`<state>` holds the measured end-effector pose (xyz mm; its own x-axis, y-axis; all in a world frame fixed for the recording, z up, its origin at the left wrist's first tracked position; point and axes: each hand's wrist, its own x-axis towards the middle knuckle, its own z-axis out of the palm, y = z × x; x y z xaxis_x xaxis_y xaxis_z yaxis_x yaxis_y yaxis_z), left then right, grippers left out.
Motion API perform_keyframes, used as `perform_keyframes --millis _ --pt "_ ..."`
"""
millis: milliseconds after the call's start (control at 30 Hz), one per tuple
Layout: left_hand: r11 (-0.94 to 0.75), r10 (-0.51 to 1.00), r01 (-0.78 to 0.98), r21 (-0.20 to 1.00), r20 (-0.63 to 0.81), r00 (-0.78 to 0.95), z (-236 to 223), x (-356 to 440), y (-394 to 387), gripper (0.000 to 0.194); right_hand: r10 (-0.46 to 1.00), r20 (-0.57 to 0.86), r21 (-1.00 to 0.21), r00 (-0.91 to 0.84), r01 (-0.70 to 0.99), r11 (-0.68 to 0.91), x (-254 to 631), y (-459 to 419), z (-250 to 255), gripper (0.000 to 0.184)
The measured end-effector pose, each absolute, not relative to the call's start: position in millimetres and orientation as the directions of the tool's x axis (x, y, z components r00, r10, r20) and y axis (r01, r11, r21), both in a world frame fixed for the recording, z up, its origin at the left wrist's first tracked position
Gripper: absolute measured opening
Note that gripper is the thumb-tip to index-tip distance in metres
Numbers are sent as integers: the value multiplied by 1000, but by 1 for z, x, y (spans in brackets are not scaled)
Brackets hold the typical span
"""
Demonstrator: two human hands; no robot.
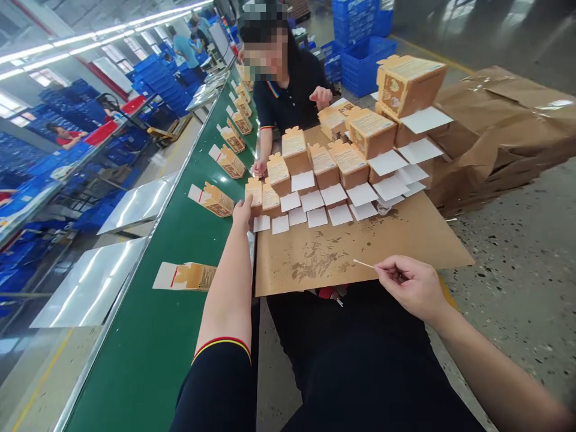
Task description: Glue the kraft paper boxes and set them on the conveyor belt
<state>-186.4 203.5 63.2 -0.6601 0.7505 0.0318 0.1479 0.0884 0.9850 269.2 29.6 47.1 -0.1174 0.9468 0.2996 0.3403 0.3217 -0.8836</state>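
Observation:
My left hand (243, 211) is at the near left end of the stacked cartons, its fingers against the side of a small yellow-brown carton (254, 191) with a white flap hanging open. The fingers are partly hidden by the wrist and seem closed on that carton. Over the brown cardboard sheet (360, 240), my right hand (410, 287) pinches a thin cotton swab (363, 263) between thumb and fingertips. Its tip points left, above dark wet stains on the sheet. Several similar cartons (323, 165) stand in stacked rows behind, white flaps towards me.
Left of the sheet runs a green conveyor belt (171, 336) with a line of open cartons (228, 162). Across from me a co-worker (292, 84) has one hand by the cartons. A large brown paper-covered stack (508, 138) stands at right, blue crates (364, 63) behind.

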Motion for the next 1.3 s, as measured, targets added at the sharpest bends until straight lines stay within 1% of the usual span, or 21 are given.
perform_keyframes --millis 67,133,233,333,433,500,600,700,800,867,933,1000,1067,1133,1200,1300 --pt "169 745 125 978 -44 -665 59 -181 203 44 949 309 -874 -56 376 307 279 30 46 34" --pt "213 727 110 971 -83 -682 56 -182 192 38 944 331 -854 2 427 298 293 36 47 32" --pt "172 699 87 981 -60 -713 58 -195 160 40 925 381 -782 6 536 319 312 63 51 28" --pt "42 712 17 999 -18 -702 63 -202 115 53 906 418 -664 -69 657 357 322 107 57 31" --pt "-81 778 -62 995 24 -627 67 -185 64 66 897 414 -592 -153 703 393 324 151 54 41" --pt "-103 823 -99 990 29 -567 66 -160 34 75 890 405 -566 -206 708 422 323 172 48 42" --pt "-84 853 -115 990 12 -522 58 -117 3 89 877 397 -532 -272 710 461 323 192 36 43" --pt "-37 875 -130 991 -31 -483 45 -85 -8 91 873 395 -537 -287 699 473 326 198 32 45" --pt "15 895 -146 989 -79 -439 34 -69 -4 91 884 396 -583 -247 677 450 331 187 40 43" --pt "28 900 -132 991 -82 -429 30 -63 3 89 896 405 -619 -184 666 416 330 168 49 34" --pt "53 906 -106 993 -92 -414 28 -58 12 85 907 404 -667 -117 641 379 319 141 54 20" --pt "78 907 -85 993 -106 -408 26 -54 19 83 927 362 -747 -96 565 350 297 110 52 11" --pt "97 907 -68 993 -116 -406 25 -51 25 83 936 306 -821 -173 450 351 265 81 43 11" --pt "99 907 -43 994 -108 -407 25 -49 27 82 913 296 -839 -281 380 389 233 59 29 14" --pt "89 910 -3 996 -82 -406 25 -49 26 81 894 309 -819 -325 387 424 208 47 15 20" --pt "80 913 45 996 -55 -405 26 -46 24 83 881 322 -761 -348 458 459 190 45 -1 27"
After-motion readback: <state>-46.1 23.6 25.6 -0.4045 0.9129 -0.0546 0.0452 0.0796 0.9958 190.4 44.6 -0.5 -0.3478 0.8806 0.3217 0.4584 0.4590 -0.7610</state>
